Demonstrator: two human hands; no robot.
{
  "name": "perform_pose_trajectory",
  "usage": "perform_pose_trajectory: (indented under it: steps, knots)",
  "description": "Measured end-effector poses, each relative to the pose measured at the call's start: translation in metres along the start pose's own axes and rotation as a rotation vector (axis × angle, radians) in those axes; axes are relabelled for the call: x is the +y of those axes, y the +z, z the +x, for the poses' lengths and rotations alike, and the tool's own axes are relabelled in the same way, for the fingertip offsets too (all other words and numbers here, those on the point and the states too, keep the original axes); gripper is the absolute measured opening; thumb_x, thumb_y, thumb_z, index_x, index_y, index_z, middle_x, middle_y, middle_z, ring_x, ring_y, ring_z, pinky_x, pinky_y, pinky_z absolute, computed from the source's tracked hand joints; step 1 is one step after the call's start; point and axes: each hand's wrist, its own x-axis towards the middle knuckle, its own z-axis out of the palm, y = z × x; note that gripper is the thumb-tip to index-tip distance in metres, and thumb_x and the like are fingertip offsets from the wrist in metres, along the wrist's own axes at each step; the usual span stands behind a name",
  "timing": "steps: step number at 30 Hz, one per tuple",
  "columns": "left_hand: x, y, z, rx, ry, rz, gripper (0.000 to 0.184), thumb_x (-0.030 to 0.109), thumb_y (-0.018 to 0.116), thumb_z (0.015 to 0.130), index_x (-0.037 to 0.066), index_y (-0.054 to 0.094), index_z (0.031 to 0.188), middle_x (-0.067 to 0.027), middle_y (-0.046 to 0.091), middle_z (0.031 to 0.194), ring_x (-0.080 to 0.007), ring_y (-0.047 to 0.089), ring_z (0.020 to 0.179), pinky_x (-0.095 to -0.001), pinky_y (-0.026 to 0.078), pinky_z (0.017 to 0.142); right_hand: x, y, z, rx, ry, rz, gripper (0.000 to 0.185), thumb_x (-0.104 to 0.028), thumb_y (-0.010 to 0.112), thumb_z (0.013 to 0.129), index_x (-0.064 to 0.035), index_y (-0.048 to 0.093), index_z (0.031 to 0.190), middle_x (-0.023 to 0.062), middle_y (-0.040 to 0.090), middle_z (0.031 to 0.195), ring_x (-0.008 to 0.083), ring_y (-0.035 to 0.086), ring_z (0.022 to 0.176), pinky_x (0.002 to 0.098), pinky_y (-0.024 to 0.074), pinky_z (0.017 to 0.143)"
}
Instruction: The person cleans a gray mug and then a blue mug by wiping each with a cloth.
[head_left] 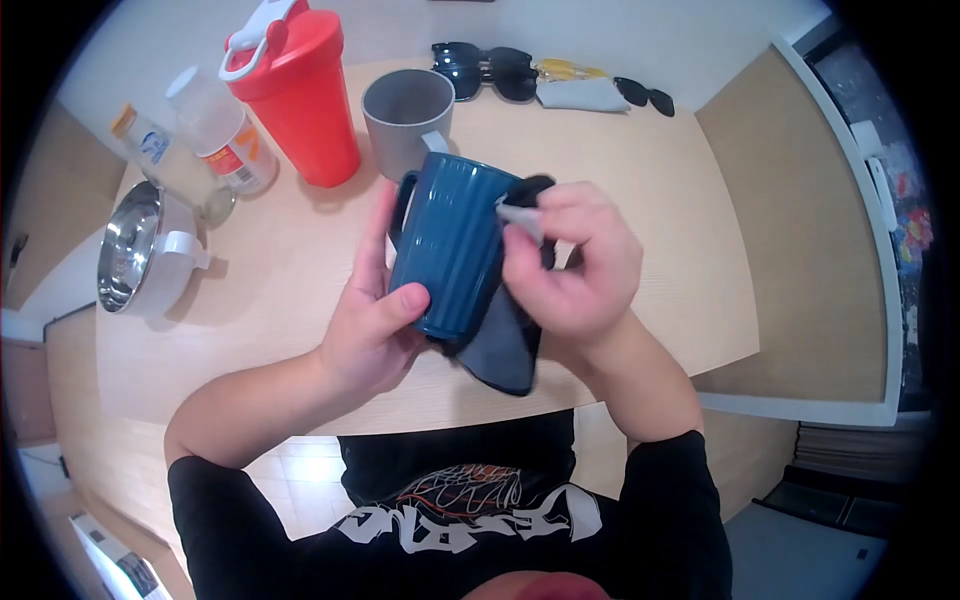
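Observation:
A blue mug (450,245) is held above the table, its dark handle on the left side. My left hand (375,315) is wrapped round the mug's left side and lower part, with the thumb on its front. A grey and black cloth (500,345) hangs along the mug's right side and under its base. My right hand (575,255) pinches the upper part of the cloth beside the mug's right wall. The inside of the mug is hidden.
Behind the mug stand a grey mug (405,115) and a red shaker bottle (305,105). At the left are a clear bottle (225,140), a glass bottle (170,160) and a steel-lined bowl (150,250). Sunglasses (485,75) lie along the table's (660,240) back edge.

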Motion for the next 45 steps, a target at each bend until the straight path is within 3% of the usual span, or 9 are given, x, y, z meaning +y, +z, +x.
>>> perform_pose_trajectory:
  steps: [3, 12, 18, 25, 28, 34, 39, 40, 45]
  knots:
    - [-0.001, -0.002, 0.002, -0.064, -0.043, -0.016, 0.09, 0.026, 0.069, 0.092, 0.018, 0.011, 0.159, -0.0113, 0.032, 0.156, -0.0272, 0.043, 0.138, -0.0441, 0.042, 0.11, -0.003, 0.0, 0.001, 0.014, 0.025, 0.004, 0.025, 0.005, 0.074, 0.065, -0.0049, 0.064, 0.086, 0.0104, 0.062, 0.077, 0.0261, 0.061, 0.064, 0.0328, 0.0498, 0.056]
    - [0.005, -0.005, 0.005, -0.039, -0.087, -0.075, 0.075, 0.029, 0.061, 0.095, 0.01, 0.019, 0.155, -0.0178, 0.042, 0.147, -0.0295, 0.048, 0.133, -0.041, 0.045, 0.107, -0.026, 0.001, -0.006, -0.524, -0.151, 0.095, 0.027, -0.004, 0.077, 0.062, -0.0085, 0.065, 0.086, 0.0066, 0.059, 0.075, 0.0246, 0.057, 0.059, 0.0322, 0.0466, 0.052]
    - [0.002, -0.01, 0.001, -0.099, -0.171, -0.04, 0.077, 0.034, 0.066, 0.091, 0.005, 0.027, 0.15, -0.0169, 0.046, 0.142, -0.0287, 0.051, 0.129, -0.0425, 0.045, 0.107, 0.002, -0.001, -0.003, 0.021, 0.02, -0.004, 0.029, 0.0, 0.075, 0.061, -0.0068, 0.064, 0.086, 0.009, 0.06, 0.074, 0.0261, 0.06, 0.062, 0.0339, 0.0486, 0.053]
    - [0.001, -0.014, 0.001, -0.054, -0.193, -0.002, 0.077, 0.051, 0.057, 0.094, 0.002, 0.032, 0.148, -0.0198, 0.05, 0.142, -0.0301, 0.051, 0.131, -0.0461, 0.039, 0.112, -0.029, 0.004, -0.011, -0.464, -0.179, 0.079, 0.023, -0.008, 0.076, 0.062, -0.0129, 0.065, 0.081, 0.0028, 0.058, 0.077, 0.0212, 0.059, 0.066, 0.0339, 0.0484, 0.058]
    - [0.002, -0.014, 0.002, -0.01, -0.266, -0.018, 0.079, 0.055, 0.058, 0.092, 0.004, 0.035, 0.148, -0.0177, 0.051, 0.142, -0.0296, 0.051, 0.131, -0.0458, 0.039, 0.112, -0.031, 0.008, -0.008, -0.468, -0.221, 0.141, 0.033, -0.003, 0.078, 0.061, -0.0108, 0.066, 0.091, 0.0036, 0.059, 0.077, 0.0211, 0.054, 0.059, 0.032, 0.0436, 0.051]
    - [0.003, -0.002, 0.002, -0.029, -0.229, -0.012, 0.077, 0.051, 0.064, 0.091, 0.004, 0.034, 0.144, -0.0132, 0.055, 0.131, -0.0213, 0.057, 0.118, -0.036, 0.048, 0.101, 0.0, 0.0, -0.005, -0.009, -0.005, 0.004, 0.029, -0.004, 0.076, 0.061, -0.0104, 0.064, 0.086, 0.0059, 0.06, 0.076, 0.0244, 0.058, 0.061, 0.0331, 0.0474, 0.054]
    - [0.001, -0.013, 0.002, 0.003, -0.219, 0.145, 0.077, 0.055, 0.057, 0.092, 0.001, 0.037, 0.143, -0.0159, 0.055, 0.132, -0.0225, 0.057, 0.12, -0.0363, 0.046, 0.103, -0.019, 0.0, -0.004, -0.325, -0.103, 0.079, 0.025, -0.002, 0.076, 0.063, -0.0082, 0.061, 0.082, 0.0038, 0.055, 0.076, 0.0181, 0.051, 0.058, 0.0279, 0.0405, 0.051]
    - [0.001, -0.017, 0.004, 0.002, -0.217, 0.181, 0.08, 0.058, 0.054, 0.092, 0.0, 0.036, 0.144, -0.0176, 0.054, 0.135, -0.0244, 0.057, 0.122, -0.0383, 0.046, 0.105, -0.024, -0.001, -0.005, -0.481, -0.143, 0.069, 0.02, -0.012, 0.077, 0.065, -0.0116, 0.064, 0.08, 0.0011, 0.055, 0.077, 0.0179, 0.052, 0.059, 0.0299, 0.04, 0.051]
    - [0.005, -0.017, 0.006, 0.018, -0.116, 0.264, 0.088, 0.062, 0.056, 0.089, -0.003, 0.034, 0.144, -0.0197, 0.051, 0.136, -0.027, 0.055, 0.124, -0.0403, 0.044, 0.107, -0.033, 0.01, -0.018, -0.501, -0.345, 0.118, 0.019, -0.017, 0.077, 0.068, -0.014, 0.068, 0.085, 0.0, 0.056, 0.079, 0.0161, 0.053, 0.061, 0.0286, 0.0405, 0.052]
